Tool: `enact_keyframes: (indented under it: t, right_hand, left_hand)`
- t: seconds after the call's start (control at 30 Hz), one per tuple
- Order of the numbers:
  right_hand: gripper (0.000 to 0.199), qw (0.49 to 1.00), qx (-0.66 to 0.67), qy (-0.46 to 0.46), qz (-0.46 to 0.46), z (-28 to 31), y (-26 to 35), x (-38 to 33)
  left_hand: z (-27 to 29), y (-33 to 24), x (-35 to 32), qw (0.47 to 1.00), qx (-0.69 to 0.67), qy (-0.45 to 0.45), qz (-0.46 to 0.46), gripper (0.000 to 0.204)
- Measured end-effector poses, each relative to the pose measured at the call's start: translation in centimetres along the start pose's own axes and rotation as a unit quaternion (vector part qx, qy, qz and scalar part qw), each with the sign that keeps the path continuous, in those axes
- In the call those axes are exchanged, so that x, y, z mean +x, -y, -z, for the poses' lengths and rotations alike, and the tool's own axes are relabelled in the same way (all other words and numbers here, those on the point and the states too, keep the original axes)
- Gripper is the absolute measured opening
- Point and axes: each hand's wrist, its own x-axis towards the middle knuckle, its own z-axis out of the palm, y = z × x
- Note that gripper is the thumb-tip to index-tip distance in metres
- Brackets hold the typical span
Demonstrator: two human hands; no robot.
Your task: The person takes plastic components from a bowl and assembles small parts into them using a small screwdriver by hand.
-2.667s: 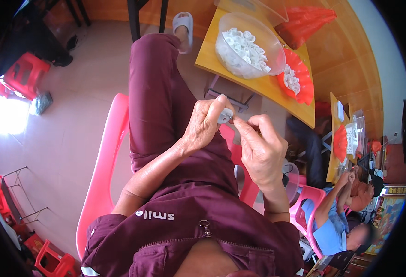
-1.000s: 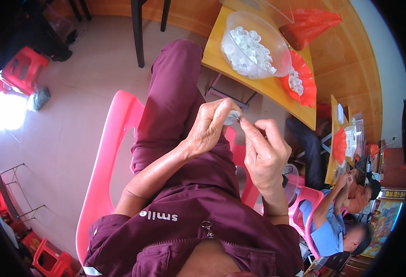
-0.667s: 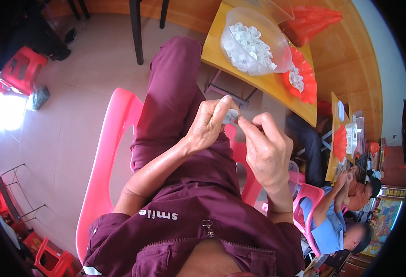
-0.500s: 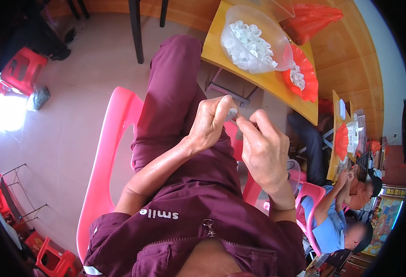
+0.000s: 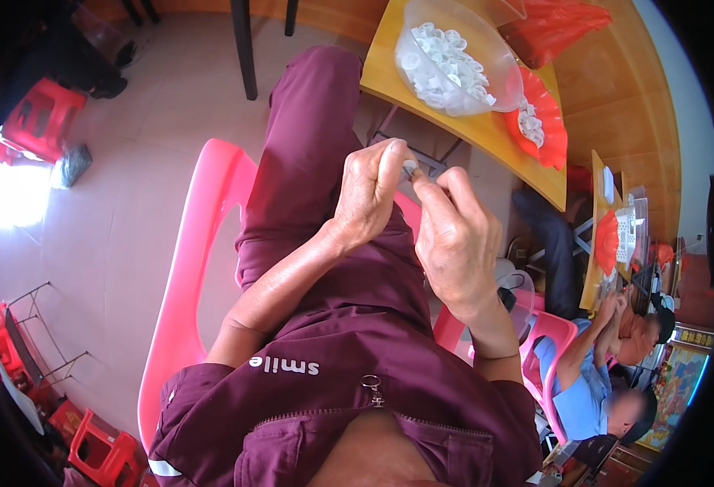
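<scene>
Above my lap, my left hand (image 5: 365, 193) is closed in a pinch on a small white round piece (image 5: 410, 165), which looks like plastic. The thumb lies along its near side. Close against the piece, my right hand (image 5: 458, 239) has its fingers curled and its fingertips pressed together; whatever they grip there is too small to make out. Beyond my hands, a clear plastic bowl (image 5: 504, 81) holds many small white pieces (image 5: 452, 61), several of them ring-shaped. Beside it, more white pieces (image 5: 530, 124) lie in a red dish-like holder (image 5: 553, 109).
The bowl and red holder stand on a yellow wooden table (image 5: 381, 73), with a red plastic bag (image 5: 556, 28) behind. I sit on a pink chair (image 5: 174, 284). At right, other people (image 5: 580, 381) sit by another table (image 5: 596, 268). Red stools (image 5: 101, 450) stand at left.
Both hands have risen slightly in the picture, still together at the white piece. The view has shifted a little; the bowl and table appear slightly farther right.
</scene>
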Motion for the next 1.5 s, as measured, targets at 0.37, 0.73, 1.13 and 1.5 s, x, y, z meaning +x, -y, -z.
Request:
enact_keyframes:
  t: [0.37,0.73,1.13,1.5]
  right_hand:
    - [0.024,0.983,0.118,-0.098,-0.105,1.4,0.1,-1.4]
    - [0.023,0.962,0.183,-0.168,-0.113,1.2,-0.9,-2.3]
    - [0.022,0.972,0.156,-0.153,-0.087,1.5,-0.6,-2.8]
    - [0.021,0.98,0.108,-0.149,-0.069,1.5,-0.8,-2.9]
  left_hand:
    - [0.5,0.1,-0.8,0.874,-0.4,0.175,0.213,0.044]
    - [0.5,-1.3,-1.2,0.787,-0.525,0.225,0.234,0.044]
    - [0.4,-1.4,-1.3,0.79,-0.521,0.219,0.239,0.046]
    - [0.5,-1.7,-1.4,0.818,-0.485,0.215,0.221,0.042]
